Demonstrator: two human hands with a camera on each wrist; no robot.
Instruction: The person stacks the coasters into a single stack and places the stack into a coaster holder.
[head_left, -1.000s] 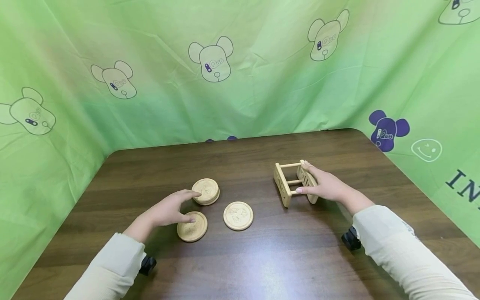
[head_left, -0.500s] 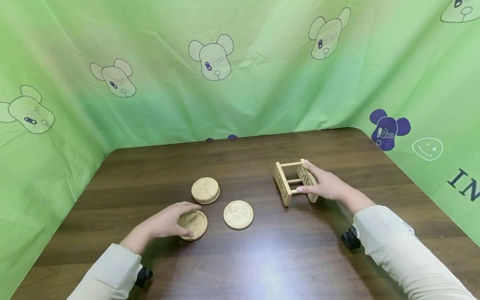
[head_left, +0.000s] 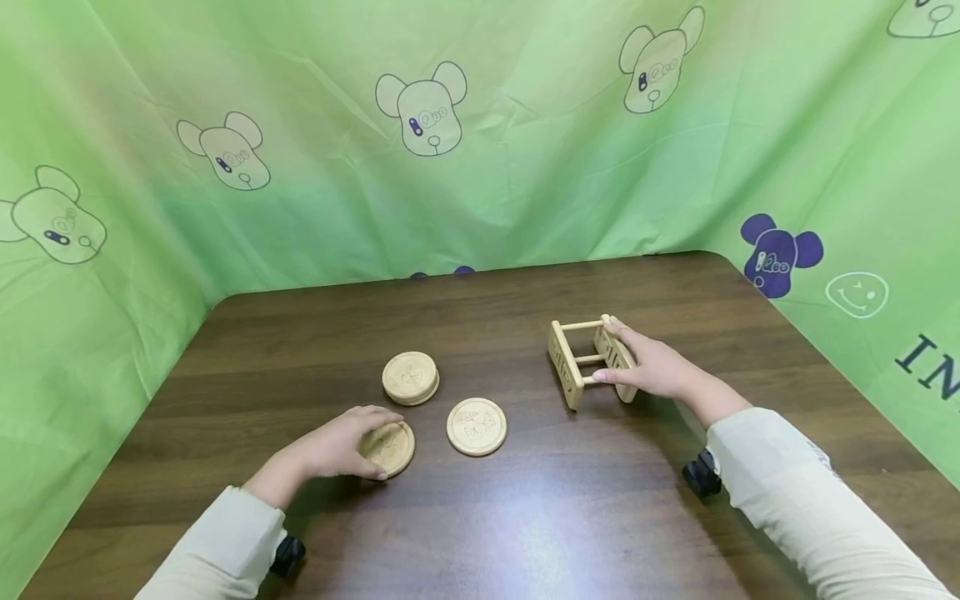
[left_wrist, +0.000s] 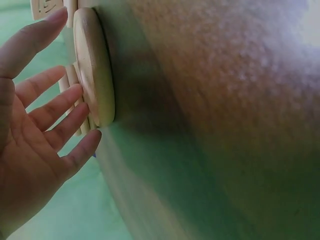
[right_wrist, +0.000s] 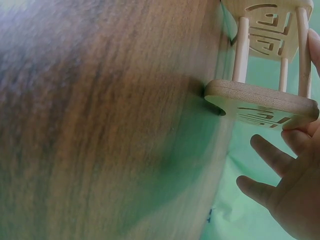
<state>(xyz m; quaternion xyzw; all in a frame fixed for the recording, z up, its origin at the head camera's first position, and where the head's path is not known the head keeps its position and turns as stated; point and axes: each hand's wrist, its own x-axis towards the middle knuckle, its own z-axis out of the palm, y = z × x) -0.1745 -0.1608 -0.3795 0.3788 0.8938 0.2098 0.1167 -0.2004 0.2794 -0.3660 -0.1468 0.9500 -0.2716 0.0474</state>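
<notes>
My left hand (head_left: 345,442) hovers over a round wooden coaster (head_left: 392,448) lying flat on the table. Its thumb is by the near edge and its fingers by the far edge. In the left wrist view the fingers are spread and the thumb stands apart from the coaster (left_wrist: 95,70). A pale wooden coaster holder (head_left: 566,367) with cut-out end panels and round rods stands at the right. My right hand (head_left: 651,365) grips its right end panel between thumb and forefinger, while the other fingers (right_wrist: 272,155) are loose.
Behind the left hand is a small stack of coasters (head_left: 410,379). One more coaster (head_left: 477,427), engraved with leaves, lies between the hands. The dark wooden table (head_left: 480,517) ends at a green printed curtain (head_left: 525,200) at the back and sides.
From near the stack, my left hand has drawn back toward me and lowered around the nearest coaster, thumb shifting to its near edge. The right hand keeps its grip on the holder.
</notes>
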